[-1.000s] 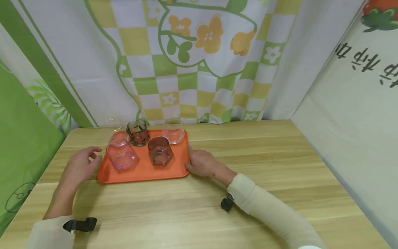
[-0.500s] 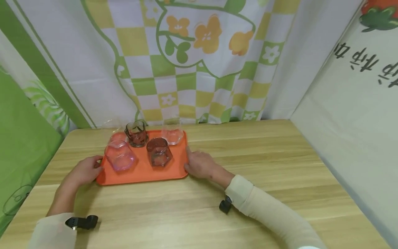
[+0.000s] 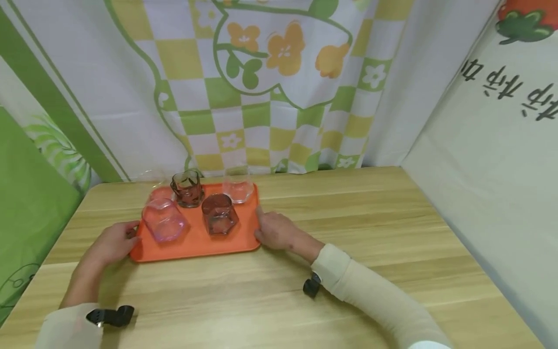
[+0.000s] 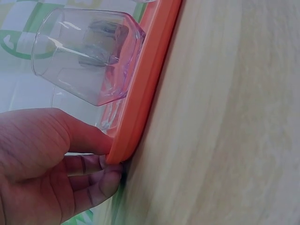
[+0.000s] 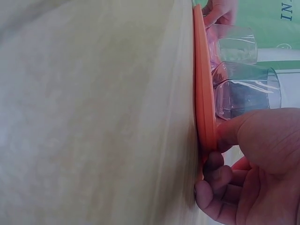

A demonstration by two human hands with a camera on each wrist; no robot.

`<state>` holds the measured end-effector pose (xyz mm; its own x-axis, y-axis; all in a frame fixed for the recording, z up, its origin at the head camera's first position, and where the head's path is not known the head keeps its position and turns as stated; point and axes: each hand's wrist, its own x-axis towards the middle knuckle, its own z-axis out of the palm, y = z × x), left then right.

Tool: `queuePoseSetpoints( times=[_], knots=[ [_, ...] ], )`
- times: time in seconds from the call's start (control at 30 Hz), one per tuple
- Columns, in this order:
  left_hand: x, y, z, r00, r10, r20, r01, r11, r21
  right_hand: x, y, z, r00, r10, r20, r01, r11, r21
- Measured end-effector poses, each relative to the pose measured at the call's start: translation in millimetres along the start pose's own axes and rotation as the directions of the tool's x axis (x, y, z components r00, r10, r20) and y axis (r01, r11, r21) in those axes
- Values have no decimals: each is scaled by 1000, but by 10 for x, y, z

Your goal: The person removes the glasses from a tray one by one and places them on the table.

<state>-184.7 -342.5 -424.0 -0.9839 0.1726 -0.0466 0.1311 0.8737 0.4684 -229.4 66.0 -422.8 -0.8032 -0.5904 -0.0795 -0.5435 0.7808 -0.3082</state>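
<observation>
An orange tray (image 3: 192,249) bears several faceted glasses. Its front row has a pink-tinted glass (image 3: 166,224) at left and a smoky brown glass (image 3: 220,217) at right. Behind them stand a dark glass (image 3: 188,190) and a clear glass (image 3: 238,188), plus another clear one at the back left, hard to make out. My left hand (image 3: 110,245) grips the tray's left rim, thumb on top and fingers curled beneath, as the left wrist view shows. At the opposite rim, my right hand (image 3: 276,231) pinches the edge with thumb above and fingers below (image 5: 220,180).
The wooden table (image 3: 244,291) extends in front and to the right of the tray. A patterned curtain (image 3: 270,111) hangs directly behind the table's back edge. A pale wall cloth (image 3: 492,160) stands on the right and a green cloth (image 3: 30,194) on the left.
My left hand has moved in from beside the tray and taken hold of its left rim. The right hand has kept its place at the right rim. The view has shifted slightly.
</observation>
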Motion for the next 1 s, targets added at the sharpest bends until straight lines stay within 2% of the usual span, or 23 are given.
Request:
queuePoseSetpoints(
  times=[0.23, 0.4, 0.57, 0.8, 1.0],
  knots=[
    [21, 37, 7, 1000, 0, 11, 0, 1000, -19, -1, 8, -36, 998, 51, 33, -51, 999, 11],
    [55, 89, 31, 1000, 4, 28, -2, 999, -45, -11, 80, -59, 998, 58, 40, -58, 998, 5],
    [104, 177, 57, 999, 28, 46, -25, 998, -58, -41, 175, -97, 998, 51, 45, -51, 999, 14],
    [172, 311, 120, 996, 82, 29, -81, 996, -39, -128, 326, -153, 998, 56, 25, -55, 998, -38],
    [221, 386, 193, 993, 113, 37, -112, 993, -41, -202, 429, -220, 996, 77, 37, -76, 997, -6]
  ],
)
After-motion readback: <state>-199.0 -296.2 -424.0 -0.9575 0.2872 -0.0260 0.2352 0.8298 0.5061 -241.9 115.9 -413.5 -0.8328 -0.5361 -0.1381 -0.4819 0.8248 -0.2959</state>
